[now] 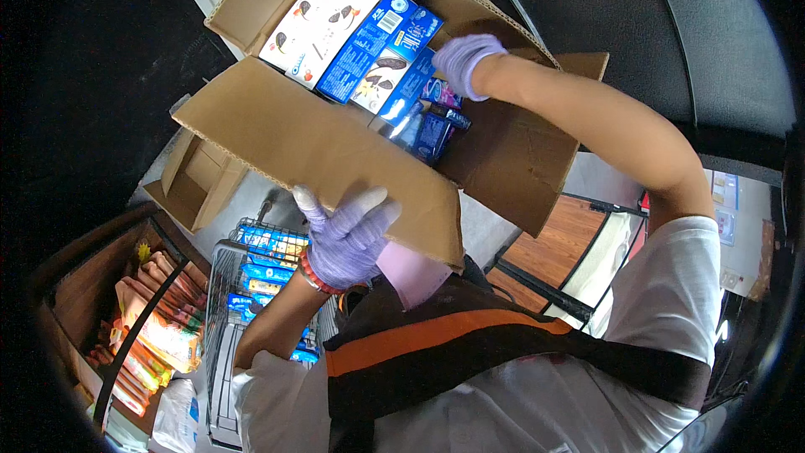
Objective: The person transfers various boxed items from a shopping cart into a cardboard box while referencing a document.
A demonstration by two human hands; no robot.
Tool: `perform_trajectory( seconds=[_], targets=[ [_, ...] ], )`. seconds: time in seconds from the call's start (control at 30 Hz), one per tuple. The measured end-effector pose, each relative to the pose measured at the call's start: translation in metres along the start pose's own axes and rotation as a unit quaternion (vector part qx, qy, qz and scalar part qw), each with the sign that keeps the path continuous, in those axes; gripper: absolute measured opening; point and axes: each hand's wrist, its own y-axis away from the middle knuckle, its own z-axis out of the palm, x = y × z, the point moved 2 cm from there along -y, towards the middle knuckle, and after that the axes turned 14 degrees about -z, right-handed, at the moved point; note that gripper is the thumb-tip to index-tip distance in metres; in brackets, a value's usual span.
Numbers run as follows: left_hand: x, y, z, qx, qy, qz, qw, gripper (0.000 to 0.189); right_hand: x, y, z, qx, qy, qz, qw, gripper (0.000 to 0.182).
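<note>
An open cardboard carton (302, 123) stands before me with its flaps spread. Inside are white Oreo boxes (327, 16), blue Oreo boxes (368, 44) and small blue packets (433, 135). My left hand (349, 239), in a lilac knit glove, has its fingers over the edge of the near flap; its thumb is hidden. A pink sheet of paper (415, 274) sticks out from under that flap beside the hand. My right hand (468, 63), gloved alike, reaches into the carton beside the blue boxes. Its fingertips are partly hidden, so any hold is unclear.
Left of me a wire shopping basket (217, 327) contains blue snack packs (267, 274). Beyond it, a brown bin (82, 302) holds orange and red packets (157, 327). A small open cardboard box (195, 179) lies behind the basket. Black padded surfaces (629, 31) rise at the right.
</note>
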Motion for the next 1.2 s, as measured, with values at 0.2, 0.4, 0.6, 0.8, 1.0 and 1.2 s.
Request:
perform_trajectory(
  seconds=[0.2, 0.4, 0.6, 0.8, 1.0, 1.2],
  targets=[
    [0.0, -0.008, -0.006, 0.002, 0.008, 0.018, 1.0, 0.028, -0.028, -0.034, 0.055, -0.144, 0.062, -0.149, 0.976, 0.067],
    [-0.006, 0.001, 0.0, -0.005, -0.019, 0.008, 1.0, 0.029, 0.004, -0.056, 0.071, -0.102, 0.002, -0.073, 0.992, 0.05],
    [-0.005, -0.002, 0.0, -0.008, -0.014, 0.02, 1.0, 0.027, 0.068, -0.073, 0.092, -0.196, -0.217, 0.064, 0.954, 0.033],
    [-0.002, -0.008, 0.0, -0.006, -0.007, -0.008, 1.0, 0.028, 0.07, -0.067, 0.073, -0.222, 0.07, -0.161, 0.959, 0.035],
    [0.002, -0.01, -0.001, -0.021, 0.024, 0.011, 0.999, 0.03, 0.155, -0.108, 0.189, -0.204, -0.072, -0.228, 0.949, 0.039],
    [-0.001, -0.007, -0.003, 0.0, 0.002, -0.017, 1.0, 0.032, 0.082, -0.06, 0.074, -0.076, -0.313, 0.144, 0.936, 0.041]
  ],
)
